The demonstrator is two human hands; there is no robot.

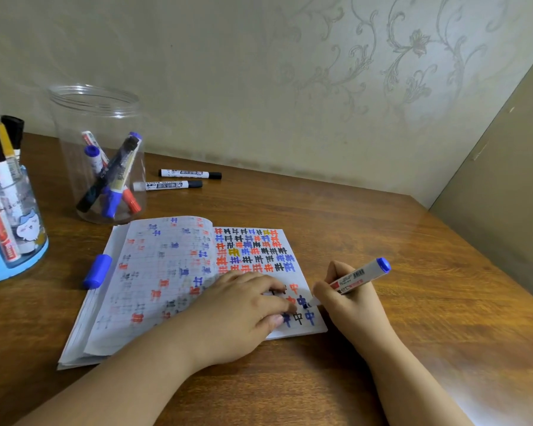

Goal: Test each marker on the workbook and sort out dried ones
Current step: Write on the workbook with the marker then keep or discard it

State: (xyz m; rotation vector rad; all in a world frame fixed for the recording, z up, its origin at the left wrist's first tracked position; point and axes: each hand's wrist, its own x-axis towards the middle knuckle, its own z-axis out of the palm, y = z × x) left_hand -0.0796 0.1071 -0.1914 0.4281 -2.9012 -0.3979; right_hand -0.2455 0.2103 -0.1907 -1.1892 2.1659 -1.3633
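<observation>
The workbook (154,272) lies open on the wooden desk, its right page covered with red, blue, black and yellow characters. My left hand (240,312) presses flat on the lower right page. My right hand (348,299) grips a blue marker (362,275) with its tip on the page's right edge beside a fresh blue character. The marker's blue cap (96,271) lies left of the workbook. A clear jar (100,155) holds several markers. Two black markers (179,179) lie on the desk behind the workbook.
A blue pen holder (16,250) with several more markers stands at the left edge. The wall runs close behind the desk (413,256), and a board closes off the right side.
</observation>
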